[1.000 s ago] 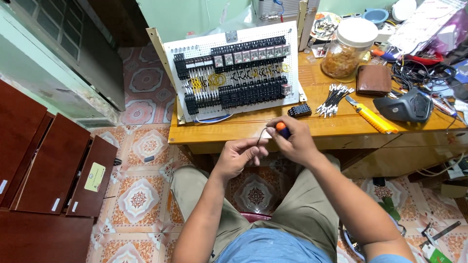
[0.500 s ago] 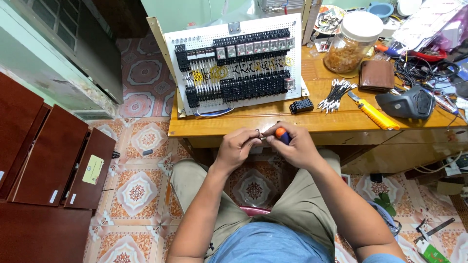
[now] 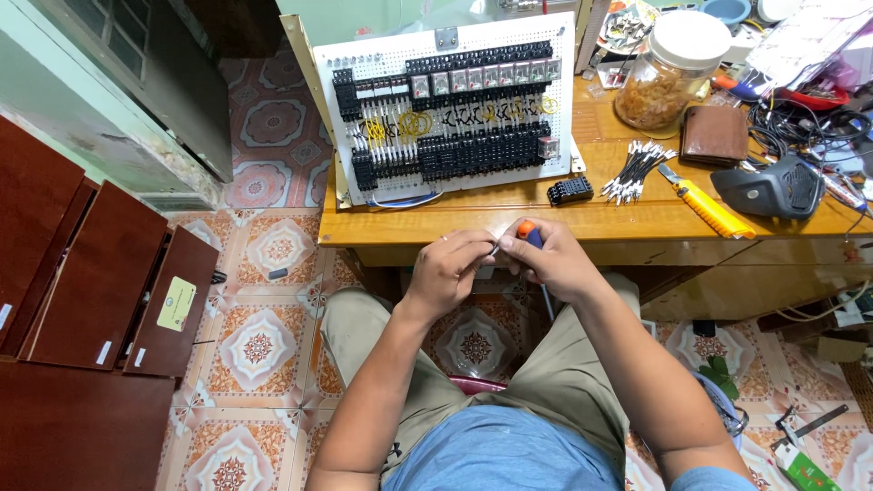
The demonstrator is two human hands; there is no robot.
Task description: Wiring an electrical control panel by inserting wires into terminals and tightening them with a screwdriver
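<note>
Just below the front edge of the wooden table (image 3: 509, 227), the right hand (image 3: 555, 264) is clenched around a screwdriver (image 3: 527, 234) with an orange-capped handle. The left hand (image 3: 450, 268) meets it, fingertips pinched on something small, possibly a wire end; it is too tiny to tell. On the table stand a white wiring panel (image 3: 450, 109), a loose black relay socket (image 3: 570, 191) and a yellow utility knife (image 3: 709, 207).

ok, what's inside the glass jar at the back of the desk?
The glass jar holds a tangled tan-orange mass, filling most of it; what the stuff is can't be told. A white lid covers the top, so the contents show only through the wall.
</note>
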